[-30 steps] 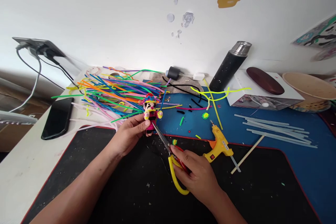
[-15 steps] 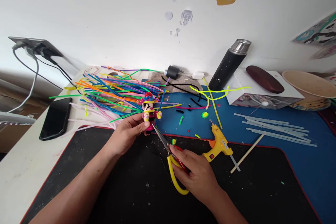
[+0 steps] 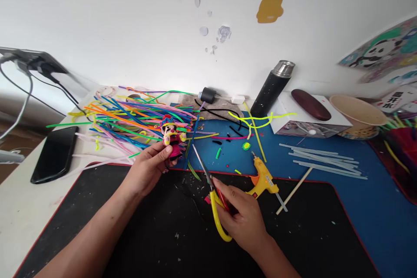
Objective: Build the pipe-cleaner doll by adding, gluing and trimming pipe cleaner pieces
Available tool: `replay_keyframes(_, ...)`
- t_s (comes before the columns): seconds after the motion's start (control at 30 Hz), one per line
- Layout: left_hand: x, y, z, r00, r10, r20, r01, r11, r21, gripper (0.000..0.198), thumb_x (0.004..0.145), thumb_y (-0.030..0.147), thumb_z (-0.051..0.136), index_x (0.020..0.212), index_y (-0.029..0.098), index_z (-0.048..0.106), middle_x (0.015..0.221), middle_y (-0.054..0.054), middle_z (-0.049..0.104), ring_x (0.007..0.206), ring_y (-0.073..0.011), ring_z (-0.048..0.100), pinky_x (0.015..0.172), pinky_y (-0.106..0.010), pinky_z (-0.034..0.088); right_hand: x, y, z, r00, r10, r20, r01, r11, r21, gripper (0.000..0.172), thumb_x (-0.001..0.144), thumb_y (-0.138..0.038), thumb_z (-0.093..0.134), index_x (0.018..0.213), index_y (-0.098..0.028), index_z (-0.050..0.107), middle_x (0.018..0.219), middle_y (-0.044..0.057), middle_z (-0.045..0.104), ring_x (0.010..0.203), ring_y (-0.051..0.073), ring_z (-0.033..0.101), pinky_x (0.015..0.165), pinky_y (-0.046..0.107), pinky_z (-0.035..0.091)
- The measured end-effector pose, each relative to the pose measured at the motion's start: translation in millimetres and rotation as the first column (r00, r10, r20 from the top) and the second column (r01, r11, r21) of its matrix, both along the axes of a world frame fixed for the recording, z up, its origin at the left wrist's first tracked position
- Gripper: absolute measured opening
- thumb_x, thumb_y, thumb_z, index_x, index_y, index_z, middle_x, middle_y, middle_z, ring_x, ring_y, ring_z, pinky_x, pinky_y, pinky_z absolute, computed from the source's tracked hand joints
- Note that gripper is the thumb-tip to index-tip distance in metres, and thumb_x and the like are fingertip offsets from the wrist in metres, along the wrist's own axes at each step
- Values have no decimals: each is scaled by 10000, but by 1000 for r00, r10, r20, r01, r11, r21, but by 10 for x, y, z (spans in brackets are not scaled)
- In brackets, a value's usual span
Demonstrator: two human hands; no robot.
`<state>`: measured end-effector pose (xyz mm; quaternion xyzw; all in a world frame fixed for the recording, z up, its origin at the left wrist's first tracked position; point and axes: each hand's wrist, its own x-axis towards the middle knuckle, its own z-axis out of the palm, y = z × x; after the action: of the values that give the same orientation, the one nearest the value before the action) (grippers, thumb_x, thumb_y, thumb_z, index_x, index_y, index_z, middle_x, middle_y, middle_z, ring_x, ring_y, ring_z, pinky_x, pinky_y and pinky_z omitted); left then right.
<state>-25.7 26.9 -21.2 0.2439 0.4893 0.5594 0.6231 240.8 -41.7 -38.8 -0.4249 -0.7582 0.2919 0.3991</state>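
My left hand [image 3: 148,168] is closed around a small pipe-cleaner doll [image 3: 171,138] with a blue and red hat and a pink skirt, holding it upright at the far edge of the black mat [image 3: 163,243]. My right hand [image 3: 243,217] grips yellow-handled scissors [image 3: 211,191]; the blades point up and left toward the doll and stand a little apart from it. A short green piece [image 3: 194,171] lies between doll and blades.
A heap of coloured pipe cleaners [image 3: 130,117] lies behind the doll. A yellow glue gun [image 3: 262,179], glue sticks [image 3: 322,160] and a wooden stick [image 3: 294,190] lie right. A black flask [image 3: 270,89], white box [image 3: 306,119], bowl [image 3: 358,115] and phone [image 3: 54,154] surround the blue mat [image 3: 374,208].
The view has shifted, so everything sits lower and further left. The doll has drawn away from the scissor blades, and a green piece now lies between them.
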Motion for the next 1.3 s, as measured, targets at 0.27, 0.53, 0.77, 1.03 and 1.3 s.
replay_keyframes(0.27, 85, -76, 72, 992, -52, 117, 47, 998, 42, 357, 648, 399, 1008, 846, 154, 839, 808, -54, 727, 672, -133, 602, 587, -232, 539, 148, 211, 320, 916, -241, 319, 288, 952, -106, 451, 995, -362, 613, 1413, -241, 730, 694, 5, 689, 571, 174, 629, 613, 288, 550)
replay_keyframes(0.53, 181, -174, 25, 952, -198, 234, 186, 980, 73, 287, 709, 391, 974, 762, 161, 811, 744, -34, 681, 653, -131, 593, 610, -252, 503, 113, 511, 401, 687, -274, 673, 426, 902, -67, 459, 1001, -383, 605, 1433, -267, 706, 840, 47, 798, 725, 248, 732, 660, 322, 506)
replay_keyframes(0.77, 151, -172, 45, 924, -234, 302, 204, 970, 128, 308, 750, 412, 944, 742, 146, 790, 710, -32, 653, 639, -129, 582, 617, -258, 471, -22, 596, 520, 474, -95, 875, 378, 920, -105, 462, 1044, -372, 585, 1481, -248, 664, 1049, 115, 846, 989, 309, 785, 777, 354, 521)
replay_keyframes(1.03, 138, -176, 29, 914, -235, 330, 202, 971, 129, 283, 758, 388, 942, 736, 153, 785, 731, -48, 700, 648, -133, 596, 630, -266, 469, -6, 644, 615, 430, -8, 903, 293, 947, -131, 428, 1041, -346, 606, 1441, -227, 700, 1152, 128, 827, 1032, 316, 777, 769, 350, 530)
replay_keyframes(1.3, 164, -167, 10, 972, -187, 141, 164, 973, 160, 298, 719, 399, 970, 878, 198, 817, 870, -61, 778, 828, -212, 702, 677, -284, 495, -146, 426, 742, 973, -116, 201, 192, 889, -415, 335, 1012, -448, 590, 1078, -235, 840, 806, 44, 765, 668, 192, 643, 597, 292, 462)
